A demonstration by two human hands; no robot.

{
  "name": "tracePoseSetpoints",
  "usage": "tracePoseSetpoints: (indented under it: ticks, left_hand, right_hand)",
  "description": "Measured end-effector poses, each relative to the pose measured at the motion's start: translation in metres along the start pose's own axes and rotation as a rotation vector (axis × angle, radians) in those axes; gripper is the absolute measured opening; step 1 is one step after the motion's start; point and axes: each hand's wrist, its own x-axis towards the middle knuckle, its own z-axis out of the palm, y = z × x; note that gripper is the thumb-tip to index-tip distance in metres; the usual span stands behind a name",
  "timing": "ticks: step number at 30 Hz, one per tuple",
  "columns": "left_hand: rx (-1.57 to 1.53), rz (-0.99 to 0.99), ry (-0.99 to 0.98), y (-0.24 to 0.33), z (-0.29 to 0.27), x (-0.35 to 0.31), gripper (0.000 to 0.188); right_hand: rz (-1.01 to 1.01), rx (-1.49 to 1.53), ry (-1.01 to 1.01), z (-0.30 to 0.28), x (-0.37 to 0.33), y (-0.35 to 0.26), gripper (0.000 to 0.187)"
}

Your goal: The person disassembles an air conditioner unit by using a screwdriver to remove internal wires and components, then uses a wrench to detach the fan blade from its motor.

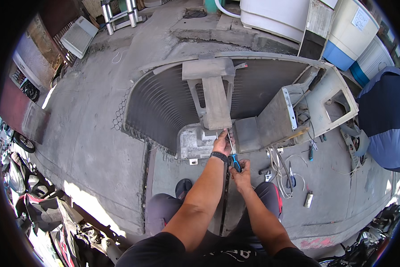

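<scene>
An opened outdoor air-conditioner unit (pixel 164 107) lies on the concrete in front of me, its curved fin coil exposed and a grey metal bracket (pixel 215 100) across it. My right hand (pixel 241 171) is shut on the blue-and-black handle of a screwdriver (pixel 232 153); its shaft points up at the base of the bracket. My left hand (pixel 222 141), with a dark band at the wrist, rests on the metal base plate (pixel 195 143) and steadies the shaft near its tip.
Loose wires and small tools (pixel 289 171) lie on the ground to my right. A person in blue (pixel 382 120) crouches at the right edge. White and blue tubs (pixel 342 31) stand at the back, a ladder (pixel 120 13) far left, motorbikes (pixel 35 196) at lower left.
</scene>
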Motion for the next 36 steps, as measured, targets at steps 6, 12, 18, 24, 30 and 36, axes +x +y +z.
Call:
tracePoseSetpoints:
  ticks: [6, 12, 18, 24, 30, 36]
  left_hand:
    - [-0.003, 0.122, 0.065, 0.017, -0.031, 0.017, 0.011]
    - [-0.223, 0.003, -0.01, 0.008, -0.016, 0.01, 0.005]
    - [-0.273, 0.026, 0.011, 0.003, -0.009, 0.011, 0.009]
    - [-0.342, 0.003, -0.115, 0.018, -0.036, 0.042, 0.01]
    - [-0.309, -0.053, -0.125, 0.013, -0.028, 0.046, 0.009]
    - [-0.273, -0.003, -0.081, 0.02, -0.033, 0.041, 0.013]
  right_hand:
    - [0.718, 0.627, -0.433, -0.01, -0.013, -0.058, 0.048]
    - [0.486, 0.514, -0.324, -0.006, -0.016, -0.047, 0.034]
    - [0.6, 0.39, -0.272, -0.014, 0.003, -0.039, 0.037]
    - [0.405, 0.021, -0.263, 0.011, -0.006, -0.059, 0.029]
    - [0.639, 0.213, -0.319, -0.011, 0.012, -0.066, 0.038]
    - [0.467, 0.075, -0.317, 0.009, -0.007, -0.079, 0.046]
